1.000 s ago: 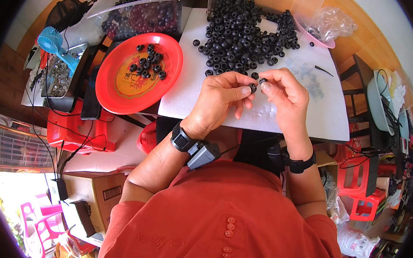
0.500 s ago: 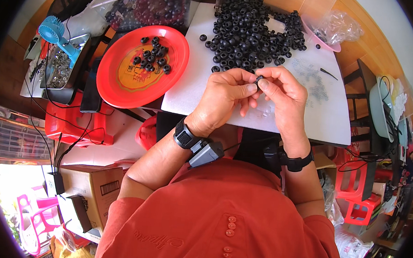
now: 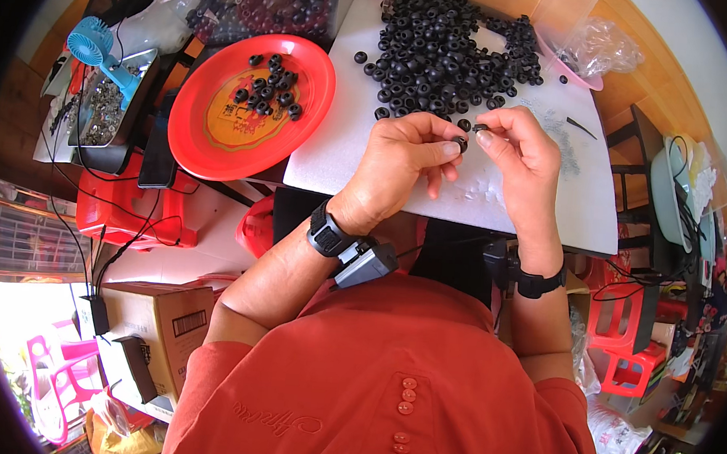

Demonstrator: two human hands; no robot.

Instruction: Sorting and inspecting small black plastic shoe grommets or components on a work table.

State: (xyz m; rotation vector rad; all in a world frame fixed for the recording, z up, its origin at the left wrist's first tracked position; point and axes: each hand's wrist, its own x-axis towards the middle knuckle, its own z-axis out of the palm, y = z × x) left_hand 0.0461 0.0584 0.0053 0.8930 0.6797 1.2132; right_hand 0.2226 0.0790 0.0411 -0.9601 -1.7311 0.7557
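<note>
My left hand (image 3: 404,156) is closed, thumb and index finger pinching a small round black part (image 3: 460,144) over the white board (image 3: 335,153). Just to its right, my right hand (image 3: 522,158) pinches another small black piece (image 3: 479,128) at its fingertips; its exact shape is too small to tell. A narrow gap separates the two pieces. Beyond my hands spreads a large pile of round black parts (image 3: 431,50), many showing a hole. To the left, a red plate (image 3: 196,144) carries several similar black parts (image 3: 284,98) near its upper side.
A clear bin (image 3: 328,14) full of dark parts stands behind the plate. At far left are a blue fan (image 3: 90,41) and a tray of small metal bits (image 3: 104,112). A pink basin (image 3: 589,81) with a plastic bag and a thin black strip (image 3: 582,128) lie right.
My hands have drawn slightly apart. The black pieces, together at the fingertips before, now show separately, one in each hand. The whole view has shifted a little.
</note>
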